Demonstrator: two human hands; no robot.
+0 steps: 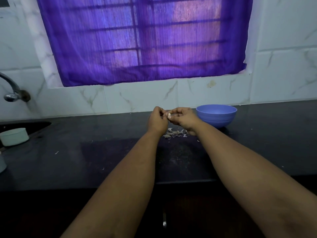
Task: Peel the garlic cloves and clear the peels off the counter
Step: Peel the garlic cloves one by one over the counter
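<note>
I am partway through, by my reckoning: a small heap of peels [175,133] already lies on the dark table [85,152] just under my hands, so some cloves look done, and none of that litter is cleared yet. I hold a garlic clove [169,115] in the air between both hands, above the heap. The fingers of my right hand [183,118] are curled round it, and those of my left hand [157,120] pinch at its end. The clove shows pale and smooth where it peeks out; whether skin remains I cannot tell. A blue bowl [216,115] stands just beside my right hand; its contents are hidden.
</note>
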